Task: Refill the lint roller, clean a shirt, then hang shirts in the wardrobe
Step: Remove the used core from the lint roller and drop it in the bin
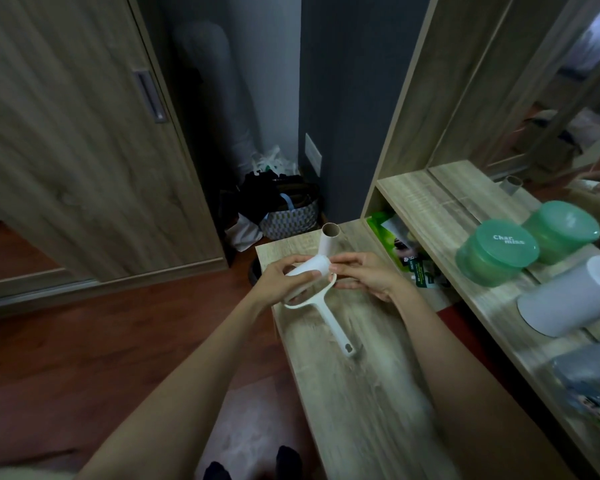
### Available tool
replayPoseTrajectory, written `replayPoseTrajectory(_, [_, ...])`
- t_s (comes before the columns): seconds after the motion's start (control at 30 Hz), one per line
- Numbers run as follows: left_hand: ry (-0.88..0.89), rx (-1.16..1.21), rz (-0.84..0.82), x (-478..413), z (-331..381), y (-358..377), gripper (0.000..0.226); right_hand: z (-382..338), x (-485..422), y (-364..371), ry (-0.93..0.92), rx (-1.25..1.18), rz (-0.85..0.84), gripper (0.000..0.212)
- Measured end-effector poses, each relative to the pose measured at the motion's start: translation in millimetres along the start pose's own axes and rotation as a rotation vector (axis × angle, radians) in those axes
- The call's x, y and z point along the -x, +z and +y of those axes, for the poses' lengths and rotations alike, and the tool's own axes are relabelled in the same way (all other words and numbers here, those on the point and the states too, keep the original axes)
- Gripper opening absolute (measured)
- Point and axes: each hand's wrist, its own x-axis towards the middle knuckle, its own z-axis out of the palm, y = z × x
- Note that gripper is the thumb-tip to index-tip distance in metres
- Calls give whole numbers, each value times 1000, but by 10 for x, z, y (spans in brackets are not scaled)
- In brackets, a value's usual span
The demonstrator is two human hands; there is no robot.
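Observation:
A white lint roller lies over the wooden table, its handle pointing toward me. My left hand grips a white refill roll at the roller's head. My right hand pinches the head's right end beside the roll. An empty cardboard core stands upright just behind both hands. The wardrobe with its sliding wooden door is on the left, door shut. No shirt is in view.
A shelf with a mirror runs along the right, carrying a green lidded tub and a white container. Green packets lie under the shelf. Bags sit on the floor in the far corner.

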Motion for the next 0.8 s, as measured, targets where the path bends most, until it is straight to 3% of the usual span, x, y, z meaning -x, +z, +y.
replayPoseTrajectory(0.2, [12, 105, 71, 35, -37, 5, 35, -81, 5, 72, -38, 196, 26, 27])
replayPoseTrajectory(0.37, [17, 217, 81, 23, 96, 44, 34, -107, 1, 104, -102, 67, 97, 17])
replayPoseTrajectory(0.5, [108, 152, 71, -14, 170, 40, 29, -145, 0, 110, -109, -7, 175, 21])
replayPoseTrajectory(0.8, [228, 34, 53, -64, 167, -3, 42, -213, 61, 72, -95, -12, 140, 12])
